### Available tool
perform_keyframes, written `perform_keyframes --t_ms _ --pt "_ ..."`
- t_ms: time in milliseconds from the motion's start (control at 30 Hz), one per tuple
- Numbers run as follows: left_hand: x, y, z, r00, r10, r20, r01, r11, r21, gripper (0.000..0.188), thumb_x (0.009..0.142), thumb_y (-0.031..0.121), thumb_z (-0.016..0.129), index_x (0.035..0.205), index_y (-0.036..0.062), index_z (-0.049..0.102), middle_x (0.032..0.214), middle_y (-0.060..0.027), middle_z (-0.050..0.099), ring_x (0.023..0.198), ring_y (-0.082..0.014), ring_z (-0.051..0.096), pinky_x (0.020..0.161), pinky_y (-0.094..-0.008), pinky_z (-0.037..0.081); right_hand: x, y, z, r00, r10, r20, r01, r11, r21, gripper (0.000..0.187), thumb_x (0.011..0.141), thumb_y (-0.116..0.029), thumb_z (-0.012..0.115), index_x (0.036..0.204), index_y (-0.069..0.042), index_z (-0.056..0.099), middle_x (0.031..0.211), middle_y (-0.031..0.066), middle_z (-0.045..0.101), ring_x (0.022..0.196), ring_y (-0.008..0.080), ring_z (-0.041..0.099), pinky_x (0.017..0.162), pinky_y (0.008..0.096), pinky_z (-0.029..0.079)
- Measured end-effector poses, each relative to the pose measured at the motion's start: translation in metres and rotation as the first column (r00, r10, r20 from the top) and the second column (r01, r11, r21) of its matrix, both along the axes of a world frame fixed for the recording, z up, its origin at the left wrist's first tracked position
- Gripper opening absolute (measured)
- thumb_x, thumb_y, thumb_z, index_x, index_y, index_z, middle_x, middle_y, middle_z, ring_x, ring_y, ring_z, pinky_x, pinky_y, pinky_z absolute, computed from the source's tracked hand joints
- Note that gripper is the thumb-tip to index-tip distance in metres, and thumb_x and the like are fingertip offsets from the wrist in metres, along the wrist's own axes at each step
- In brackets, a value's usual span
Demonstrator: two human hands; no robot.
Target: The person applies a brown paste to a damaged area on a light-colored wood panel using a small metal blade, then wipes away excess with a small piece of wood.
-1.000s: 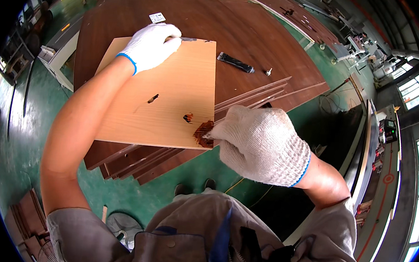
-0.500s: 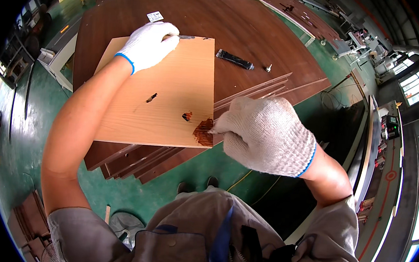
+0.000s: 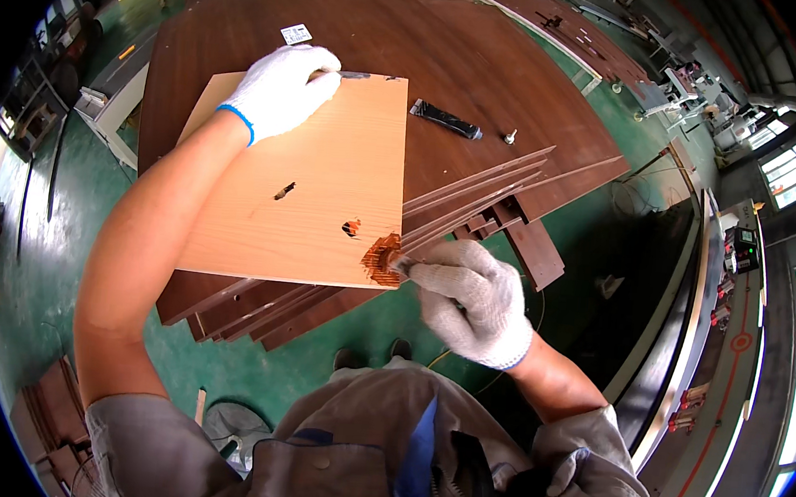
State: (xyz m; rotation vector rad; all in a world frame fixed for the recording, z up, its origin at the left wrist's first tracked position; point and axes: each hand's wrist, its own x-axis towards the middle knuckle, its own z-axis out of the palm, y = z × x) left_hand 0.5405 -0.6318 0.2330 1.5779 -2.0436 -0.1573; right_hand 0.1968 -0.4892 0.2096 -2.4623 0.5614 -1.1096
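A light wood-grain board (image 3: 330, 159) lies on a stack of dark brown panels (image 3: 246, 36). My left hand (image 3: 284, 90), in a white glove, is closed over the board's far edge, its fingertips partly hidden. A dark grey strip (image 3: 355, 75) shows along that edge beside it. My right hand (image 3: 473, 301), also gloved, pinches a small flat scraper (image 3: 400, 264) at the board's near right corner. The scraper's tip touches a streaky reddish-brown patch (image 3: 378, 258). A smaller brown blob (image 3: 352, 228) and a dark smear (image 3: 285, 190) mark the board farther left.
On the brown panels beyond the board lie a black tube (image 3: 446, 119), a small white cap-like piece (image 3: 510, 137) and a white label (image 3: 295, 34). Stepped panel edges (image 3: 478, 185) jut out at the right. A long machine bench (image 3: 704, 403) stands farther right.
My right hand has turned and shifted slightly down and left, uncovering the scraper and the panels behind it. The left hand still holds the board's far edge.
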Motion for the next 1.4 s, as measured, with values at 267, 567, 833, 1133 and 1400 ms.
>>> perform_keyframes --t_ms 267,567,833,1133,1400 --pt "-0.003 -0.001 0.0 1.0 -0.002 -0.005 0.002 1.0 0.0 0.027 0.104 0.026 0.064 0.114 0.0028 0.073 0.106 -0.0138 0.076 0.107 -0.0342 0.068 0.096 -0.0458 0.054 -0.003 -0.005 0.023 0.992 0.015 -0.127 -0.017 1.0 -0.016 0.026 0.082 0.0 0.076 0.107 -0.006 0.076 0.103 0.0125 0.074 0.081 0.0315 0.075 0.068 0.0395 0.062" --pt "0.001 -0.001 -0.002 1.0 -0.011 0.021 0.011 1.0 -0.019 0.026 0.103 0.024 0.064 0.114 0.0023 0.073 0.105 -0.0133 0.076 0.106 -0.0343 0.069 0.096 -0.0458 0.054 -0.013 -0.017 0.05 0.958 -0.034 -0.286 0.02 0.998 -0.052 0.019 0.08 -0.004 0.077 0.099 -0.009 0.076 0.09 0.0088 0.07 0.076 0.0307 0.073 0.064 0.0402 0.059" --pt "0.004 -0.006 -0.009 1.0 -0.028 -0.011 0.027 0.996 -0.083 0.028 0.1 0.027 0.06 0.11 0.0043 0.074 0.101 -0.0157 0.076 0.098 -0.036 0.071 0.09 -0.0465 0.056 0.028 -0.021 0.086 0.861 -0.023 -0.508 -0.011 0.998 -0.064 0.017 0.087 -0.019 0.068 0.096 -0.01 0.08 0.085 0.0124 0.069 0.077 0.0334 0.073 0.067 0.0467 0.059" --pt "0.005 0.0 -0.008 1.0 -0.008 -0.017 0.007 0.999 -0.053 0.031 0.101 0.029 0.061 0.111 0.0036 0.075 0.103 -0.0147 0.076 0.1 -0.0349 0.071 0.092 -0.0459 0.055 0.019 -0.029 0.092 0.892 0.077 -0.446 -0.05 0.996 0.072 0.016 0.085 -0.013 0.071 0.099 -0.008 0.079 0.092 0.0134 0.073 0.082 0.0349 0.074 0.071 0.0441 0.06" --pt "-0.001 0.002 0.001 0.999 0.009 0.034 -0.009 1.0 0.006 0.028 0.102 0.026 0.065 0.117 0.0029 0.073 0.11 -0.014 0.075 0.109 -0.0351 0.069 0.099 -0.0454 0.054 -0.013 -0.016 0.037 0.991 0.011 -0.135 0.005 0.993 0.121 0.019 0.083 0.004 0.077 0.101 -0.004 0.078 0.097 0.0141 0.074 0.084 0.0314 0.075 0.073 0.0379 0.059"
